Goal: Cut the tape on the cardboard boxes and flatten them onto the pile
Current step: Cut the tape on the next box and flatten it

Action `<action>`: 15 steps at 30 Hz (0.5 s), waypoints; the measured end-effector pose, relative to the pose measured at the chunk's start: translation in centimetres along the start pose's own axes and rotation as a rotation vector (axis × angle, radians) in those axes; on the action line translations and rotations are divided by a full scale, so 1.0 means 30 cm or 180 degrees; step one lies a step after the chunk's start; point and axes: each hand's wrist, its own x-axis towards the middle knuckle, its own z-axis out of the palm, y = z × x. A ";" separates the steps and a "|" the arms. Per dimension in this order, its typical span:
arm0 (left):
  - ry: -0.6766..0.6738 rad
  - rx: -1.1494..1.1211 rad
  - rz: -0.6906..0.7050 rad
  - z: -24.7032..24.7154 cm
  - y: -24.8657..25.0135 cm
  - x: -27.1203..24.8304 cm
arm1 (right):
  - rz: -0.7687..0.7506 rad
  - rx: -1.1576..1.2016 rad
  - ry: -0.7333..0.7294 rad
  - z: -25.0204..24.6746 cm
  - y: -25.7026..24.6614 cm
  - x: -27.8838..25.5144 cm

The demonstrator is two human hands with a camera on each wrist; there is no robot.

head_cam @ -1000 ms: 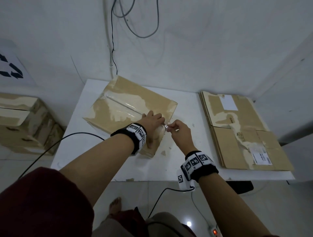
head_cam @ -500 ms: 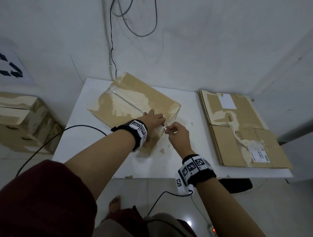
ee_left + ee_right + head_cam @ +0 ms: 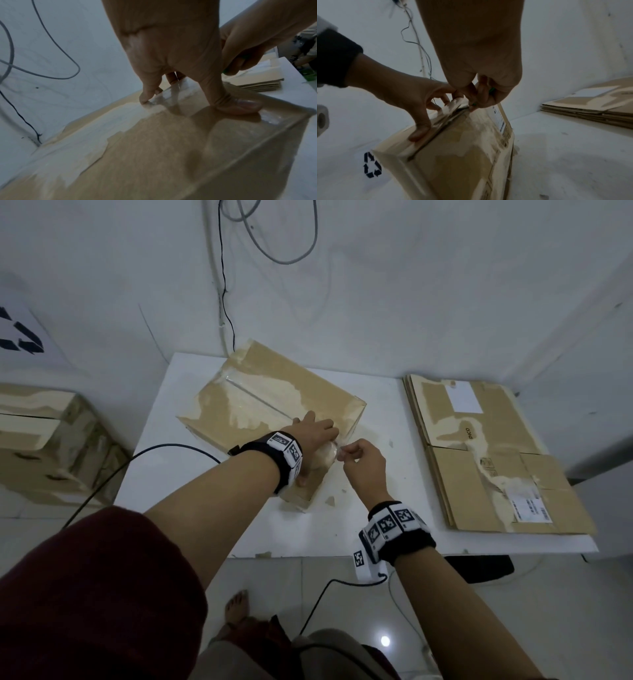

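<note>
Box pinned under flat left hand, right hand gripping cutter (flattened pile beside).

Head view: from above, facing forward and down; takes in the white table, both forearms, the wall behind and the floor.
Left wrist view: very close, low over the top of the cardboard box, looking along the left hand toward the wall.
Right wrist view: very close, looking along the right hand down at the box's near edge, wall beyond.
Shared, all three: the cardboard box, both hands meeting at its taped edge, the wall cables.
Shared, flat pile: right of table in head view; at right edge in both wrist views.
</note>
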 end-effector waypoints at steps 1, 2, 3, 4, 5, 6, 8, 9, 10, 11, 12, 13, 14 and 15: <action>0.0094 -0.0058 -0.0027 -0.008 -0.004 0.005 | 0.0042 -0.0014 0.0018 0.009 -0.001 0.008; 0.0166 -0.0117 -0.0044 -0.015 -0.007 0.015 | 0.0070 -0.0034 0.0043 0.019 0.002 0.009; 0.0188 -0.0174 -0.0038 -0.016 -0.012 0.026 | 0.0070 -0.0016 0.0059 0.028 0.010 0.004; 0.0161 -0.0201 -0.0018 -0.016 -0.016 0.035 | 0.0068 0.0023 0.0052 0.035 0.024 -0.001; 0.0132 -0.0206 0.0017 -0.017 -0.022 0.042 | 0.0085 0.0075 0.0032 0.037 0.040 -0.010; 0.0134 -0.0224 0.0048 -0.018 -0.030 0.050 | 0.0121 0.0110 0.0047 0.033 0.057 -0.020; 0.0234 -0.0263 0.0155 -0.012 -0.047 0.067 | 0.0249 0.0195 0.0346 0.005 0.082 -0.026; 0.0251 -0.0291 0.0196 -0.011 -0.053 0.070 | 0.0301 0.0244 0.0584 -0.013 0.089 -0.010; 0.0238 -0.0327 0.0229 -0.012 -0.059 0.073 | 0.0313 0.0271 0.0785 -0.029 0.092 0.018; 0.0207 -0.0338 0.0257 -0.016 -0.066 0.079 | 0.0260 0.0261 0.0901 -0.040 0.085 0.053; 0.0173 -0.0322 0.0298 -0.021 -0.074 0.086 | 0.0119 0.0208 0.0929 -0.048 0.069 0.093; 0.0138 -0.0284 0.0355 -0.029 -0.081 0.091 | -0.0077 0.0132 0.0881 -0.050 0.047 0.136; 0.0125 -0.0239 0.0411 -0.038 -0.089 0.095 | -0.0267 0.0051 0.0753 -0.049 0.023 0.176; 0.0117 -0.0194 0.0456 -0.046 -0.099 0.100 | -0.0385 0.0014 0.0574 -0.045 -0.003 0.212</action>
